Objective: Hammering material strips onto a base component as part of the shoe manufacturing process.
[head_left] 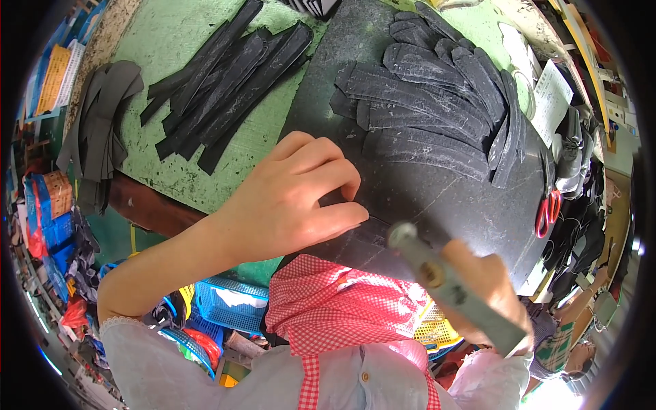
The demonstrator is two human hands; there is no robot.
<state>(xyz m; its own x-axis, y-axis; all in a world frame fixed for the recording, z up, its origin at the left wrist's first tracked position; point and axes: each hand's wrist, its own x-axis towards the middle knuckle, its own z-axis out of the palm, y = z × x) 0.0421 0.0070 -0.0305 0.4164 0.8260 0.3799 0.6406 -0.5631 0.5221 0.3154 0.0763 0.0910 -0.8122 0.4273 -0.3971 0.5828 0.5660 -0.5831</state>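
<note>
My left hand rests over the black work mat with its fingers curled in toward the thumb. Whatever those fingers pinch is dark against the mat and cannot be made out. My right hand, smeared by motion, grips a hammer. The hammer's metal head hangs just right of my left fingertips, and its handle is mostly hidden. Beyond both hands, a fanned heap of black strips with pale smudges lies on the mat. To its left, longer black strips are piled on the green tabletop.
Dark grey strips drape over the table's left edge. Red-handled scissors lie at the mat's right side, near a white paper sheet. Below the table are a blue basket and a yellow basket. Another person sits at lower right.
</note>
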